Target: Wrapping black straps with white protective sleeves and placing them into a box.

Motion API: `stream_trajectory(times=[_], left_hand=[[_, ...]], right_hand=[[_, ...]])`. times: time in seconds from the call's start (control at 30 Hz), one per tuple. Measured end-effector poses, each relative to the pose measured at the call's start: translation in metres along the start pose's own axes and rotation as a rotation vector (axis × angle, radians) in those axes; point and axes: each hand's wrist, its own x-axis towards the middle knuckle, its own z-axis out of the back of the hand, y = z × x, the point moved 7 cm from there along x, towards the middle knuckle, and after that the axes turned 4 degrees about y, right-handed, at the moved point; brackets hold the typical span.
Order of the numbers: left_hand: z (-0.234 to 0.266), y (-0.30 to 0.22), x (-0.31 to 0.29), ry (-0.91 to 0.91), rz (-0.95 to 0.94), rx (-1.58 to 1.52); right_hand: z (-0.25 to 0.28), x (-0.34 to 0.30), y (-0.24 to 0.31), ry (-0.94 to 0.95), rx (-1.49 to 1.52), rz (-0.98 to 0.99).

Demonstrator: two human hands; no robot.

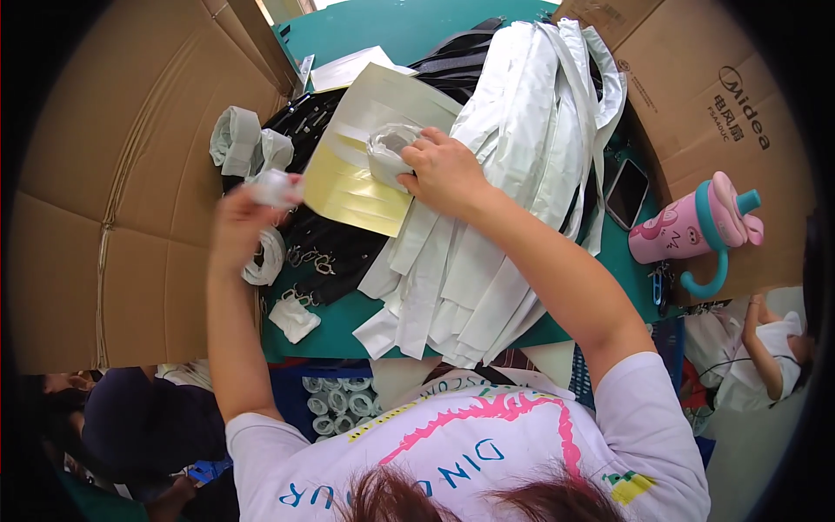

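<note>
My right hand is closed on a rolled white strip, its thumb and fingers on the near-right side of the roll. That roll rests on a sheet of yellowish backing paper lying over black straps. Smeared by motion, my left hand grips a small white bundle just left of the paper; its exact kind is blurred. Long flat white strips lie heaped to the right of the paper, some passing under my right forearm.
Cardboard walls flank the green table. White rolls and black straps with metal hooks lie at left. A phone and pink tumbler are at right. Rolls fill a blue bin below; other people sit nearby.
</note>
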Motion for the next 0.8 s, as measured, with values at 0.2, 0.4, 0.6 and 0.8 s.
stream_trajectory(times=[0.2, 0.4, 0.6, 0.8], left_hand=[[0.073, -0.073, -0.049, -0.18, -0.448, -0.701], [-0.1, -0.087, -0.015, -0.065, 0.036, -0.094], [-0.212, -0.065, 0.005, -0.023, 0.063, -0.217], [-0.281, -0.042, 0.03, -0.067, 0.178, 0.118]], right_hand=[[0.003, -0.002, 0.005, 0.004, 0.018, 0.003], [0.069, -0.024, -0.01, -0.226, 0.193, -0.018], [0.109, -0.103, -0.033, -0.092, 0.992, -0.324], [0.115, -0.181, -0.076, -0.143, 0.902, -0.41]])
